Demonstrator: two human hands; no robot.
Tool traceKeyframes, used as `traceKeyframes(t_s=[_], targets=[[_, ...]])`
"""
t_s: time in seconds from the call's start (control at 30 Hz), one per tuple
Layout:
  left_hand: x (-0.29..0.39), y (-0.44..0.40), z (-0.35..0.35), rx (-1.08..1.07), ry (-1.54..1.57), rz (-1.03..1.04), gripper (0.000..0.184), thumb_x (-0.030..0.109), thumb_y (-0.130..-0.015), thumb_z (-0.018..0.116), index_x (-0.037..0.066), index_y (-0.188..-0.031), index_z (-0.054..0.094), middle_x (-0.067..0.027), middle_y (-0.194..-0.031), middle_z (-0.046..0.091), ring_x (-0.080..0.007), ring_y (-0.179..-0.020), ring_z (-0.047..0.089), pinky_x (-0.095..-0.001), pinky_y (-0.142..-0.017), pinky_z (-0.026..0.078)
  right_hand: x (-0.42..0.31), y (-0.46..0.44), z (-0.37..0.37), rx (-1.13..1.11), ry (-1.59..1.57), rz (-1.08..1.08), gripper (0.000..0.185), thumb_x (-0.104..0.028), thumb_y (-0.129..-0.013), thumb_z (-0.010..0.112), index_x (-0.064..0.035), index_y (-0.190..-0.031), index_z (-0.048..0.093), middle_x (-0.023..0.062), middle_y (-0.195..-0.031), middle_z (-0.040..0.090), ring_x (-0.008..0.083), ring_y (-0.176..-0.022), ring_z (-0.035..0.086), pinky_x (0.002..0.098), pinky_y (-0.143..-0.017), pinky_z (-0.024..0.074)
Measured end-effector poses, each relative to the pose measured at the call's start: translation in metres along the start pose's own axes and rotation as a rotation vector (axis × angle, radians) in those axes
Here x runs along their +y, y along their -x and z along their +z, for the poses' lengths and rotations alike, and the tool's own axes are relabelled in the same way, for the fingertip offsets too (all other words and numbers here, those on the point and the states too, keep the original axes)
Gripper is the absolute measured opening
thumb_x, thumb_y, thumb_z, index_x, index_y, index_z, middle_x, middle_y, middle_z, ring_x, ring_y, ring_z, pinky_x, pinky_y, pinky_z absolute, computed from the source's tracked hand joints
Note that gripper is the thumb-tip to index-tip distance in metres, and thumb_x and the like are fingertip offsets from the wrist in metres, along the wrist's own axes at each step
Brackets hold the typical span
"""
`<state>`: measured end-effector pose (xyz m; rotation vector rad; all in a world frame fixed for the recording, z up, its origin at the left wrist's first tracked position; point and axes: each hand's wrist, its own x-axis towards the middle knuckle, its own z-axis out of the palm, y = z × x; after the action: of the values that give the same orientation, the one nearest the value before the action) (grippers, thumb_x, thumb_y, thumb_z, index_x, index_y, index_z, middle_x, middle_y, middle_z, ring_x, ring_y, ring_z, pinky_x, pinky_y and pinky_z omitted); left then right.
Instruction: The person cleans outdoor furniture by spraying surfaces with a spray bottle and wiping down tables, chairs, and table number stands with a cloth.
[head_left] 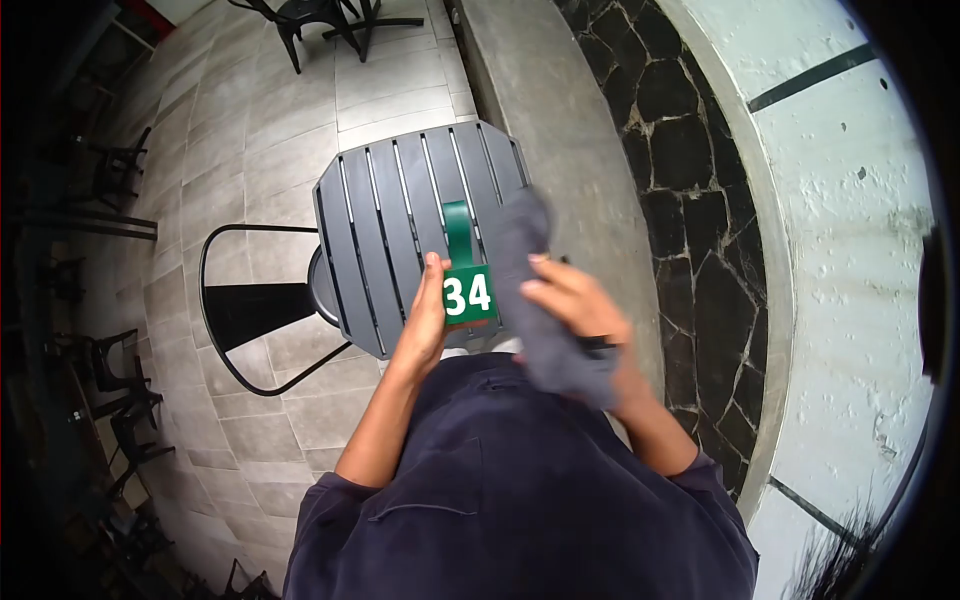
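Observation:
My left hand (429, 315) grips the left edge of a green table number sign (468, 294) with a white "34" on it. Behind the sign, a green upright strip (458, 232) shows against the slatted table, apparently part of the same piece. A grey cloth (540, 310) hangs from my right hand (580, 305), whose fingers are closed on its upper right side. The cloth is slightly blurred and overlaps the right edge of the sign; whether it touches the sign I cannot tell. Both hands are above the near part of the table.
A grey slatted table (380, 220) stands in front of me. To its left is a black metal chair (258, 310); another dark chair (305, 18) is at the top. A concrete ledge (590, 170), a strip of dark stone (690, 190) and a white wall (830, 200) run along the right.

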<state>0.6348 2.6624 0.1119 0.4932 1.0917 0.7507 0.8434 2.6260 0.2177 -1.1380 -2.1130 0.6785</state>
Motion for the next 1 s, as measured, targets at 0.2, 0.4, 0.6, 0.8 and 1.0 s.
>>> traceKeyframes(t_s=[0.2,0.4,0.6,0.8,1.0], targets=[[-0.033,-0.016,-0.009,-0.138,-0.047,0.241,0.045,0.025,-0.102,0.049,0.002,-0.140,0.039,-0.0093,-0.129,0.053,-0.0176,-0.118,0.053,-0.0315,-0.095,0.047,0.019,-0.008,0.090,-0.080,0.171,0.134,0.081,-0.019,-0.073,0.073,-0.0124,-0.146,0.040,0.0178,-0.158,0.021,0.0403,-0.144,0.022,0.0529,-0.115,0.0220],[0.014,-0.006,0.013,-0.191,0.095,0.266,0.048,0.037,-0.100,0.052,0.006,-0.135,0.040,-0.0085,-0.121,0.055,-0.0158,-0.113,0.054,-0.0339,-0.095,0.047,0.034,-0.032,0.058,0.104,-0.507,0.240,0.075,-0.033,-0.089,0.066,-0.0032,-0.149,0.031,0.0169,-0.158,0.023,0.0346,-0.148,0.016,0.0431,-0.117,0.0201],[0.024,-0.010,0.028,-0.283,0.392,0.116,0.045,0.035,-0.097,0.059,0.004,-0.126,0.042,-0.0086,-0.112,0.056,-0.0191,-0.107,0.057,-0.0340,-0.089,0.049,0.044,-0.028,0.071,0.162,-0.654,0.360,0.073,-0.040,-0.096,0.059,0.0040,-0.147,0.031,0.0139,-0.154,0.031,0.0228,-0.142,0.028,0.0342,-0.115,0.0222],[0.011,-0.036,0.005,0.074,-0.510,0.468,0.048,0.041,-0.101,0.049,-0.001,-0.122,0.041,-0.0171,-0.106,0.057,-0.0232,-0.094,0.060,-0.0343,-0.082,0.049,0.035,-0.008,0.085,0.307,-0.808,0.723,0.054,-0.037,-0.095,0.062,-0.0008,-0.134,0.050,0.0098,-0.132,0.053,0.0174,-0.126,0.046,0.0329,-0.104,0.0367],[0.005,-0.043,-0.009,-0.342,0.099,0.194,0.096,0.079,-0.089,0.008,0.003,-0.136,0.043,-0.0148,-0.132,0.053,-0.0243,-0.121,0.053,-0.0376,-0.102,0.045,0.018,-0.022,0.105,0.128,0.149,0.291,0.086,-0.014,-0.070,0.073,-0.0159,-0.148,0.038,0.0124,-0.159,0.024,0.0438,-0.144,0.021,0.0573,-0.114,0.0206]])
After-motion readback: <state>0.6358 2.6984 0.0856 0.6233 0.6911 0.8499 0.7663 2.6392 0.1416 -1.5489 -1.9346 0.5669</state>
